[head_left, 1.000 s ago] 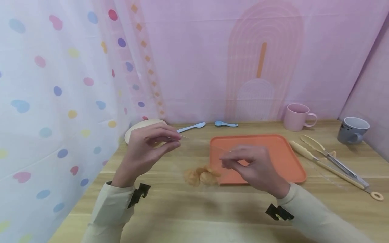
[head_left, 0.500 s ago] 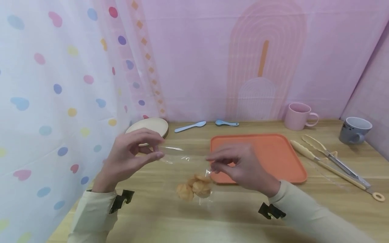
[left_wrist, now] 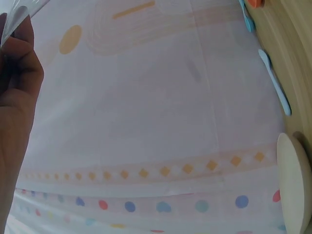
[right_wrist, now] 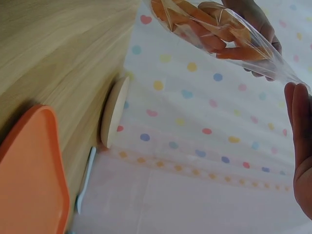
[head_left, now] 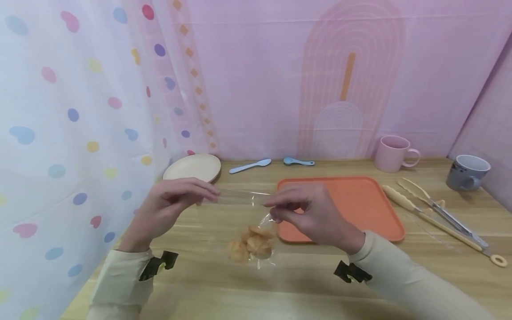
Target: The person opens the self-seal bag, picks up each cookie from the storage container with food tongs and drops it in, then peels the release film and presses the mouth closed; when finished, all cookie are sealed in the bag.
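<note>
Between my two hands hangs a clear plastic bag (head_left: 236, 200) with several orange-brown chips (head_left: 256, 244) at its bottom. My left hand (head_left: 170, 211) pinches the bag's upper left corner, thumb under the fingers. At the upper right edge, my right hand (head_left: 310, 215) pinches the film between thumb and fingers. The right wrist view shows the bag (right_wrist: 273, 68) from the side, its chips (right_wrist: 209, 24) bunched together and my left hand (right_wrist: 256, 19) behind it. In the left wrist view only part of my left hand (left_wrist: 22, 73) shows, with film at the fingertips.
An orange tray (head_left: 352, 209) lies behind my right hand. Farther right are tongs (head_left: 436, 213), a pink mug (head_left: 392, 153) and a grey mug (head_left: 466, 172). At the back sit a cream plate (head_left: 194, 168), a light-blue spoon (head_left: 251, 166) and a small blue spoon (head_left: 298, 162).
Both hands have shifted left, the left one also lower and farther from the right. The bag of chips has moved left and down with them, stretched wider between the hands.
</note>
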`<act>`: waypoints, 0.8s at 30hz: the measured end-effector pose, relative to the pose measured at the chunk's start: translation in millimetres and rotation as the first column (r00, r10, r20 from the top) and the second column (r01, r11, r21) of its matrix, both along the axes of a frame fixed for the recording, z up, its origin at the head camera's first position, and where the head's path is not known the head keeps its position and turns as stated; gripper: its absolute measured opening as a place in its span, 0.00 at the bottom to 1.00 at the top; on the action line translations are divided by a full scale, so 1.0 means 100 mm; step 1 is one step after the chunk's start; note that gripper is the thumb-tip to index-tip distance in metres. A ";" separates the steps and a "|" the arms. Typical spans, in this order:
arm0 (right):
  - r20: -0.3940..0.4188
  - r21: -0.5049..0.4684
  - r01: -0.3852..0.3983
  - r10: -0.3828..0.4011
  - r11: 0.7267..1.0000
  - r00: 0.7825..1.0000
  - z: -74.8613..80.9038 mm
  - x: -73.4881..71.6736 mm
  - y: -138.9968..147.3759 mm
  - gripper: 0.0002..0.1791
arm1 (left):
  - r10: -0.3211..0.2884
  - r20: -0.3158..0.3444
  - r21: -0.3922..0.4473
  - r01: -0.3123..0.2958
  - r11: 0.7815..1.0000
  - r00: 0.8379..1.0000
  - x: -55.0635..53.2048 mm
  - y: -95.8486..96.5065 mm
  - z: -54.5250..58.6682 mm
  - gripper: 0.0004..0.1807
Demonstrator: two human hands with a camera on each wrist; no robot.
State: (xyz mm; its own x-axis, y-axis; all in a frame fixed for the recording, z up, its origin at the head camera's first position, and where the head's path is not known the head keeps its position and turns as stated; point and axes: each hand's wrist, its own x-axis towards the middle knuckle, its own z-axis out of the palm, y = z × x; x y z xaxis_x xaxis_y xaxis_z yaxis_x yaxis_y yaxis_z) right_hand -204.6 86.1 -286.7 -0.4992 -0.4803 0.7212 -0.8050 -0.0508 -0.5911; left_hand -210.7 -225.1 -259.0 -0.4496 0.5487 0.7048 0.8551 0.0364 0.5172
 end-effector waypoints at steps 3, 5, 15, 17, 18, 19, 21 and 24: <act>0.067 0.028 0.032 -0.034 0.999 0.997 0.03 0.01 -0.01 0.12 | 0.082 -0.007 -0.049 -0.082 0.995 0.997 0.01 0.00 0.01 0.21; 0.124 0.085 0.087 -0.097 0.993 0.987 0.01 -0.02 -0.02 0.12 | 0.148 -0.001 -0.093 -0.147 0.985 0.989 -0.02 0.01 -0.04 0.20; 0.270 0.547 0.216 -0.414 0.809 0.869 -0.45 -0.88 -0.26 0.13 | 0.490 0.030 -0.515 -0.407 0.755 0.871 -0.70 0.02 -0.60 0.14; 0.274 0.579 0.197 -0.416 0.791 0.867 -0.51 -1.00 -0.33 0.14 | 0.502 0.004 -0.569 -0.411 0.713 0.865 -0.85 0.01 -0.65 0.16; 0.265 0.597 0.197 -0.423 0.778 0.866 -0.53 -1.05 -0.36 0.14 | 0.506 -0.012 -0.593 -0.413 0.691 0.862 -0.91 0.00 -0.68 0.17; 0.246 0.617 0.204 -0.433 0.760 0.867 -0.55 -1.10 -0.40 0.15 | 0.512 -0.024 -0.616 -0.416 0.669 0.859 -0.96 0.01 -0.70 0.18; 0.206 0.666 0.221 -0.460 0.713 0.864 -0.57 -1.16 -0.46 0.16 | 0.515 -0.056 -0.658 -0.420 0.625 0.855 -1.07 0.01 -0.74 0.20; 0.133 0.736 0.244 -0.488 0.631 0.863 -0.61 -1.25 -0.53 0.17 | 0.533 -0.091 -0.715 -0.428 0.553 0.841 -1.18 0.05 -0.80 0.22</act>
